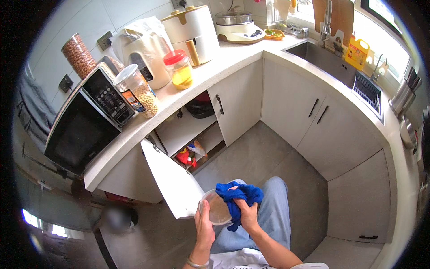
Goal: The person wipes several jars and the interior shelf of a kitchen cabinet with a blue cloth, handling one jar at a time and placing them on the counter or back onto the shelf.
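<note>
My left hand [205, 223] grips the near left side of a round, clear plastic container [220, 209], held tilted above my lap. A bunched blue cloth [242, 198] is in my right hand [247, 215] and lies against the container's right rim. Part of the container is hidden behind the cloth. Just left of the container stands an open white cabinet door [171, 185]. Behind it, the lower shelf of the cabinet [188, 132] holds a red packet [186, 157] and a blue-and-white packet [197, 148].
Along the counter [231, 55] stand a microwave [89, 124], a jar of beans [137, 90], a red-lidded jar [178, 70], an air fryer [193, 35] and an electric cooker [237, 27]. A sink [322, 62] is set in at the right. A black bin-like object [201, 109] sits on the upper shelf.
</note>
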`<state>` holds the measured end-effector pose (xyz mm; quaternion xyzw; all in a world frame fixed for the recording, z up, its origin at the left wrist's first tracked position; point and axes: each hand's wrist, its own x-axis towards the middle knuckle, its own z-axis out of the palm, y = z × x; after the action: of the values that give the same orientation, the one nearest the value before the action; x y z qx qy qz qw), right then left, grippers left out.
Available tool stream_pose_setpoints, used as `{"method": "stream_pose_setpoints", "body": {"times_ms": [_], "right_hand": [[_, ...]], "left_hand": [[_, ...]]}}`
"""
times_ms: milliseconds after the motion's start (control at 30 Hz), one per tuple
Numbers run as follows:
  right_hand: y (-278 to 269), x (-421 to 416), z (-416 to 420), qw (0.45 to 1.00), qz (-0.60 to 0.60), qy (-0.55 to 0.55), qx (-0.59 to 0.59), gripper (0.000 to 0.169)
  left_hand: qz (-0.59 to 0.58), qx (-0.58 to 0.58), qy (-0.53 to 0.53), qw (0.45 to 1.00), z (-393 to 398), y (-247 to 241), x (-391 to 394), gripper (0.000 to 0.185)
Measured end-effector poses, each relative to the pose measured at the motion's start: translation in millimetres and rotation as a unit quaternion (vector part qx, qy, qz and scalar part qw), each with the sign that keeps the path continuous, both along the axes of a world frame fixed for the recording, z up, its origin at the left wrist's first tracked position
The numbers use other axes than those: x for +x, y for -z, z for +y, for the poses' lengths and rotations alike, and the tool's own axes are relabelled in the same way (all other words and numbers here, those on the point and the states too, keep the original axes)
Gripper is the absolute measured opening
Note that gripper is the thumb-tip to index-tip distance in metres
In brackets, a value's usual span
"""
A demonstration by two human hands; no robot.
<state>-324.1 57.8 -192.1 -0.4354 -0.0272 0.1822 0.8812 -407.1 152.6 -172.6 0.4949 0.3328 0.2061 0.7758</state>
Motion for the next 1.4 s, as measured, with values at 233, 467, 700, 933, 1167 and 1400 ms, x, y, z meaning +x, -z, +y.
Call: {"method": "stream_pose_setpoints", "body": {"times_ms": [233,467,700,933,1167,1400], "right_hand": [[80,20,-6,0.99,0.044,-0.006,-0.137,0.028],[-11,-10,-1,0.982,-0.165,-0.076,-0.051,0.021],[58,5,-10,0.959,-0.062,-0.089,-0.262,0.026],[81,6,-12,0.981,-0.007,-0.032,-0.193,0.024],[59,-13,-12,0.986,0.016,-0.036,-0.159,0.025],[14,-42,-28,0.981,-0.01,-0.155,-0.116,0.019]], "left_hand": [[-0.029,0.112,0.151,0.982,20,3,-17,0.052],[0.008,0.154,0.161,0.975,42,11,-52,0.053],[-0.074,0.129,0.214,0.965,35,16,-59,0.069],[0.154,0.039,0.159,0.974,31,-21,-80,0.077],[0.19,0.389,0.104,0.896,-32,-47,-74,0.118],[0.246,0.544,0.213,0.773,-25,-53,-65,0.121]]}}
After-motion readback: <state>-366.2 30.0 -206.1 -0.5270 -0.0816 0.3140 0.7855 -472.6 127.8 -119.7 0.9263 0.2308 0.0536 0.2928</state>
